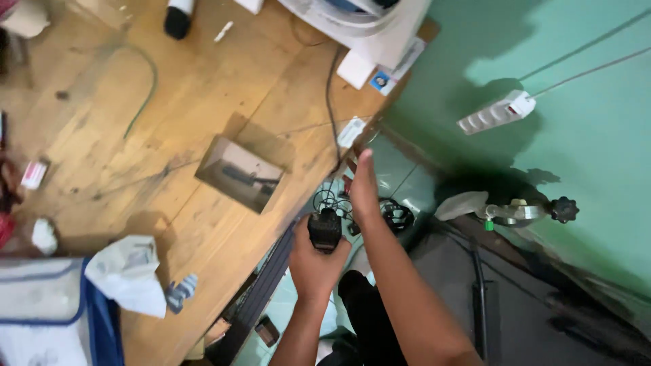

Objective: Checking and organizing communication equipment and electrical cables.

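Wooden planks form the table [169, 122], its left part carrying crumpled white paper [129, 271] and, further in, a small open cardboard box [239, 174]. Just past the table edge, the left hand [313, 261] has its fingers wrapped around a small black device [325, 229], held over the gap beside the green wall [576, 149]. Touching it, the right hand [364, 193] points upward, fingers pressed together. Further right, a white power strip [496, 112] hangs on the wall.
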